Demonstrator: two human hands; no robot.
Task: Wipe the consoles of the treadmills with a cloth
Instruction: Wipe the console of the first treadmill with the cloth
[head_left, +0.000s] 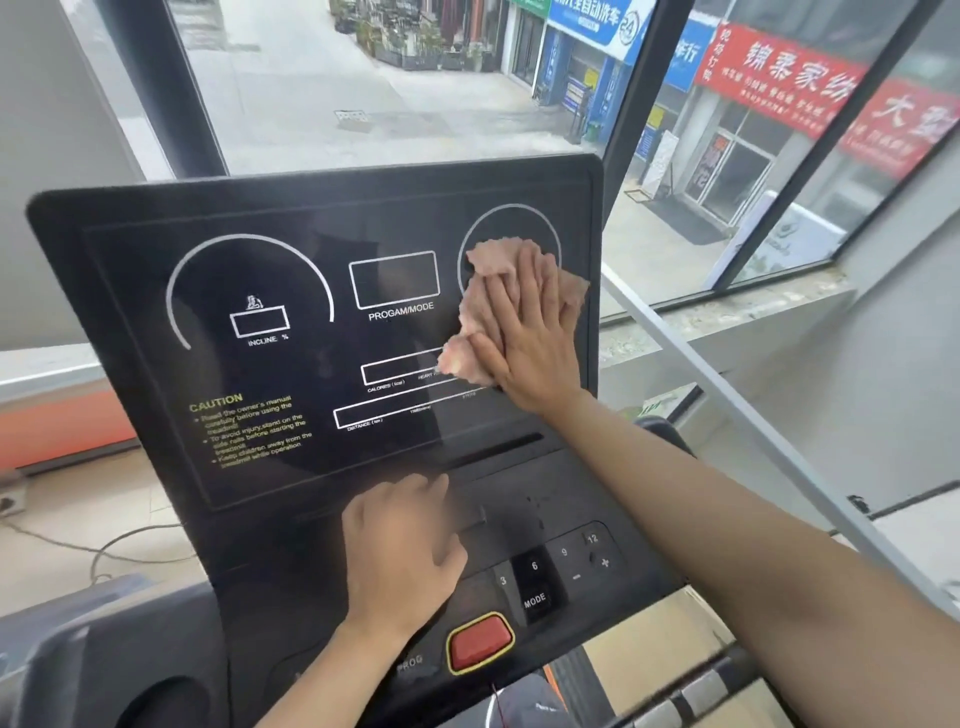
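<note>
A black treadmill console (270, 374) fills the middle of the view, with white dial outlines and yellow caution text on its glossy panel. My right hand (530, 332) lies flat with straight fingers on a crumpled pink cloth (485, 312), pressing it against the panel's right side over the right dial. My left hand (400, 551) rests on the lower console ledge, left of the number keys, fingers bent over the ledge and holding nothing.
A red stop button (480, 642) and a MODE key (535, 597) sit on the lower console. A cup holder (156, 701) is at lower left. Large windows (389, 78) stand behind the console, with a grey sill (727, 322) at right. Cables (104, 551) lie on the floor at left.
</note>
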